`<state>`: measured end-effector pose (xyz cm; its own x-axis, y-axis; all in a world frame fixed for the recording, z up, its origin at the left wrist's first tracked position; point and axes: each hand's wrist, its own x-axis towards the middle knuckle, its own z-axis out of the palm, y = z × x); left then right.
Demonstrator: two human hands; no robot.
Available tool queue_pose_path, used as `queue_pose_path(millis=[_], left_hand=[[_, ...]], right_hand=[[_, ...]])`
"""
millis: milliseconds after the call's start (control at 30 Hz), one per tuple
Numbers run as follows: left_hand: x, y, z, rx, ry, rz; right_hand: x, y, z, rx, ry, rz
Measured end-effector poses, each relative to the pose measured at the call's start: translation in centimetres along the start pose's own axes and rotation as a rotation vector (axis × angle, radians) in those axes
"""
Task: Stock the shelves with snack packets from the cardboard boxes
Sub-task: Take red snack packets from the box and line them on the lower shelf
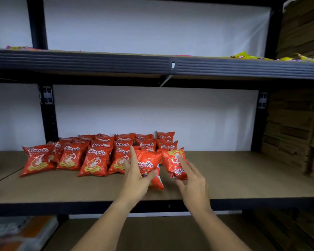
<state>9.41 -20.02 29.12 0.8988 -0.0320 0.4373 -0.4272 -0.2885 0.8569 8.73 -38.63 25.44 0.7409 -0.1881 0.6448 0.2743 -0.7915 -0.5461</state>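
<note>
1. Head view: Prawn-cracker packets (98,153), red and glossy, stand in rows on the left and middle of the middle shelf board (243,174), fronts facing out, leaning back a little.
2. Head view: the left hand (134,180) grips one more red packet (150,167) at the right end of the front row, thumb across its face, index finger pointing up along its left edge.
3. Head view: the right hand (194,182) pinches a second packet (176,163) just beside the first, fingers on its face, thumb underneath; it sits tilted, its print turned sideways.
4. Judgement: to place both well, turn the right-hand packet upright, logo forward, and set each base flat in line with the front row, touching its neighbour.
5. Judgement: let go gently; the puffed bags look light and could topple or nudge the row.
6. Head view: yellow packets (243,56) lie on the upper shelf (98,59); stacked cardboard (294,127) stands at right.
</note>
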Motion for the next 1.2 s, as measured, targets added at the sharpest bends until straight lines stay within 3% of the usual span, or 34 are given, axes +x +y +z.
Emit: queue_pose_path(millis=[100, 233, 633, 867, 1100, 1200], left_hand=[[0.9, -1.5, 0.6, 0.018, 0.128, 0.042], [2.0, -3.2, 1.1, 0.040, 0.207, 0.027], [6.2, -5.7, 2.7, 0.059, 0.270, 0.000], [7.9, -6.7, 3.2, 0.163, 0.304, 0.067], [9.3, -7.9, 4.1, 0.361, 0.251, 0.139], [9.4, -8.0, 4.7, 0.581, 0.206, 0.101]], right_hand=[[1.1, 1.0, 0.7, 0.110, -0.134, 0.057], [2.5, 1.6, 1.0, 0.124, -0.191, 0.063], [7.6, 1.8, 1.3, 0.382, -0.053, 0.285], [11.7, 2.5, 0.9, 0.325, -0.004, 0.107], [15.3, 1.9, 0.8, -0.062, -0.399, -0.127], [14.6, 2.1, 2.6, -0.194, -0.412, -0.200]])
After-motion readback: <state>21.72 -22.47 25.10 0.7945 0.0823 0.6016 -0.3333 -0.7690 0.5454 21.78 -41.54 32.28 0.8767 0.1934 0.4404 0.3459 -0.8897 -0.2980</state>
